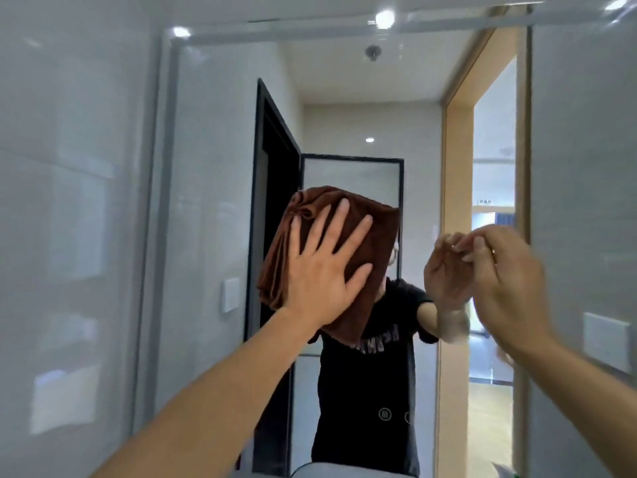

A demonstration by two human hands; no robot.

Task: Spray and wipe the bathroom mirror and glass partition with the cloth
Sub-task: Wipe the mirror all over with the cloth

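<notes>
A brown cloth (348, 243), folded and bunched, lies flat against the bathroom mirror (213, 150) at its centre. My left hand (324, 267) presses it to the glass with the palm flat and the fingers spread. My right hand (506, 277) is raised to the right of the cloth. Its bent fingertips meet the mirror surface and nothing is in it; it is motion-blurred. A black-framed glass partition (351, 174) shows only as a reflection behind the cloth. No spray bottle is in view.
Glossy white wall tiles (69, 201) flank the mirror on the left. A white wall switch (606, 339) sits on the right wall. The mirror reflects a person in a black shirt and a wooden doorway (458, 201). A white basin rim (331, 469) shows at the bottom.
</notes>
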